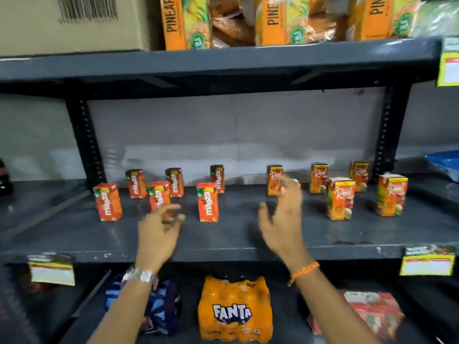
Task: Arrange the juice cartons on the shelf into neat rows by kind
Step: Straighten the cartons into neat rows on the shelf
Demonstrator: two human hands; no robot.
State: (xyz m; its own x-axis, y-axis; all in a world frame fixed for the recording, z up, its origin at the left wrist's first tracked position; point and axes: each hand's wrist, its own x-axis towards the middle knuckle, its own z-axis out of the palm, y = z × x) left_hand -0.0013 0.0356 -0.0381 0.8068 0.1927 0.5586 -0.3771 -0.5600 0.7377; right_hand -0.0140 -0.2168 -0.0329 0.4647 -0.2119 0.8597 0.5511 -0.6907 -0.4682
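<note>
Several small orange-red Maaza cartons stand upright in two loose rows on the left half of the dark middle shelf (223, 234), one at the front left (108, 202) and one near the centre (208, 202). Several orange Real cartons stand on the right half, one at the front (339, 199) and one far right (391, 195). My left hand (159, 232) hovers with fingers apart just in front of a Maaza carton (158, 194). My right hand (283, 219) is raised with fingers spread, partly covering a Real carton (274, 180). Neither hand holds anything.
Tall pineapple juice cartons (186, 23) and a cardboard box (72, 23) fill the shelf above. Below lie a Fanta pack (234, 309), a blue pack (161, 306) and a red pack (372, 311). Yellow price tags (427, 264) hang on the shelf edges. Dark uprights (84, 140) flank the bay.
</note>
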